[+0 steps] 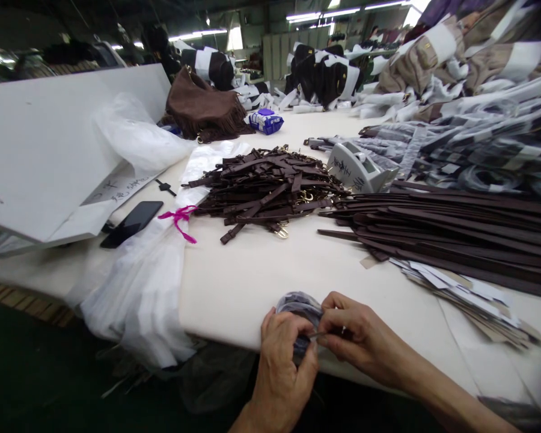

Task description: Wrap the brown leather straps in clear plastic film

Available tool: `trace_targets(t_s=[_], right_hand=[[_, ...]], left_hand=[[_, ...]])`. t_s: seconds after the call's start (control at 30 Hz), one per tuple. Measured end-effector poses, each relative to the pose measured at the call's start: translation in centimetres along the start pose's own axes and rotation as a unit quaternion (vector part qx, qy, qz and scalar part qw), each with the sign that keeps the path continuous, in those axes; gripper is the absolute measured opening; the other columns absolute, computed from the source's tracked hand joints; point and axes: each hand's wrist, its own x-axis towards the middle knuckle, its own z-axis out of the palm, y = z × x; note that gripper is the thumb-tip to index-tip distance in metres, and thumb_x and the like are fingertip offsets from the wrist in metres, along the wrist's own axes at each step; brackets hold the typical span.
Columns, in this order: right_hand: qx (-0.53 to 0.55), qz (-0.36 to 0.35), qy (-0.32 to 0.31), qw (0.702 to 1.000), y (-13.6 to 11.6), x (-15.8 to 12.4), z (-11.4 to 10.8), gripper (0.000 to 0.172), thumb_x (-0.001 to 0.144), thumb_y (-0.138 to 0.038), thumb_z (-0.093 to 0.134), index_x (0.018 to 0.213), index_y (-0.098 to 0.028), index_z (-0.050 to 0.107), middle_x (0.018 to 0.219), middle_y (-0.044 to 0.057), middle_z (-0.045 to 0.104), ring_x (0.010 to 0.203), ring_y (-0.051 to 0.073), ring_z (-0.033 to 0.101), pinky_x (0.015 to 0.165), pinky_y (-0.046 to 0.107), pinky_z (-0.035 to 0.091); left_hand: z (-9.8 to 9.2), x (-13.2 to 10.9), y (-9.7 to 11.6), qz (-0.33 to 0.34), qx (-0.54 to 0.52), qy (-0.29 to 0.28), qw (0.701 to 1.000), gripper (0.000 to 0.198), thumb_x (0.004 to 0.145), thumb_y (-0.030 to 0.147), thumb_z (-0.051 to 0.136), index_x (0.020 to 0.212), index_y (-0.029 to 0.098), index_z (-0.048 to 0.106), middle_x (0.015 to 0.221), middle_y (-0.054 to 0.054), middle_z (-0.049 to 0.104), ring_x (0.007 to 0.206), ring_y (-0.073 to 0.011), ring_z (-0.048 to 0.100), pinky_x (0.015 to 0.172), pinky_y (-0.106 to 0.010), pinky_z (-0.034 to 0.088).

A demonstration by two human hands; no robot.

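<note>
At the table's front edge, my left hand is wrapped round a coiled dark strap in clear plastic film. My right hand pinches at the near side of the same coil, thumb and forefinger pressed together. Between the fingertips of both hands a thin edge shows, too small to tell whether it is film or tape. Ahead of the hands lies a heap of short dark brown straps with gold clasps. Long flat brown straps are stacked to the right.
A tape dispenser stands behind the straps. Paper strips lie at the right. Plastic bags tied with pink string hang over the left edge beside a phone. Farther back are a brown fringed bag and a wipes pack.
</note>
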Motion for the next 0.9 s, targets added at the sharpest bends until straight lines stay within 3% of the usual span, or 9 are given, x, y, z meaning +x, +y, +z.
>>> trace_targets(t_s=[0.2, 0.33, 0.5, 0.63, 0.77, 0.9], right_hand=[[-0.025, -0.044, 0.021, 0.999, 0.3, -0.4, 0.2, 0.012, 0.08, -0.01, 0.053, 0.076, -0.018, 0.061, 0.082, 0.001, 0.05, 0.069, 0.011, 0.051, 0.059, 0.02, 0.04], [-0.049, -0.085, 0.032, 0.995, 0.8, -0.6, 0.4, 0.013, 0.081, -0.009, 0.051, 0.078, -0.018, 0.061, 0.082, 0.003, 0.049, 0.073, 0.012, 0.052, 0.062, 0.022, 0.041], [-0.064, -0.126, 0.037, 0.989, 1.3, -0.8, 0.6, 0.018, 0.084, -0.011, 0.048, 0.089, -0.019, 0.063, 0.084, 0.004, 0.049, 0.075, 0.013, 0.052, 0.063, 0.022, 0.042], [-0.105, -0.159, 0.034, 0.981, 1.5, -1.0, 0.5, 0.022, 0.087, -0.012, 0.044, 0.097, -0.02, 0.063, 0.083, 0.005, 0.048, 0.072, 0.013, 0.051, 0.062, 0.022, 0.043], [-0.129, -0.19, 0.048, 0.972, 1.9, -1.1, 0.7, 0.022, 0.089, -0.014, 0.042, 0.095, -0.018, 0.062, 0.083, 0.005, 0.049, 0.073, 0.013, 0.051, 0.064, 0.022, 0.043], [-0.138, -0.206, 0.059, 0.967, 2.3, -1.4, 0.9, 0.024, 0.09, -0.013, 0.039, 0.095, -0.018, 0.062, 0.081, 0.005, 0.048, 0.072, 0.013, 0.05, 0.062, 0.022, 0.043]], left_hand=[[0.1, 0.1, 0.0, -0.028, -0.029, 0.009, 0.999, 0.01, 0.072, 0.009, 0.051, 0.072, 0.019, 0.053, 0.079, -0.003, 0.058, 0.084, -0.0201, 0.054, 0.091, -0.044, 0.039], [0.3, 0.0, -0.1, 0.007, -0.028, 0.008, 1.0, 0.009, 0.074, 0.011, 0.051, 0.077, 0.019, 0.054, 0.081, -0.003, 0.058, 0.087, -0.0208, 0.053, 0.092, -0.046, 0.037], [0.7, 0.0, 0.0, -0.008, -0.028, 0.028, 0.999, 0.017, 0.067, 0.003, 0.051, 0.072, 0.019, 0.053, 0.076, -0.001, 0.057, 0.083, -0.0192, 0.052, 0.089, -0.043, 0.038], [1.2, -0.5, -0.7, 0.046, -0.012, 0.064, 0.997, 0.021, 0.067, 0.002, 0.048, 0.076, 0.019, 0.055, 0.075, -0.001, 0.059, 0.084, -0.019, 0.053, 0.09, -0.043, 0.037], [1.3, -1.0, -1.5, 0.111, 0.032, 0.042, 0.992, 0.022, 0.073, 0.005, 0.048, 0.086, 0.021, 0.055, 0.082, -0.001, 0.064, 0.094, -0.0201, 0.054, 0.097, -0.046, 0.03], [1.2, -0.9, -1.5, 0.131, 0.051, 0.047, 0.989, 0.019, 0.072, 0.004, 0.047, 0.079, 0.019, 0.056, 0.077, 0.0, 0.064, 0.087, -0.0179, 0.055, 0.094, -0.044, 0.033]])
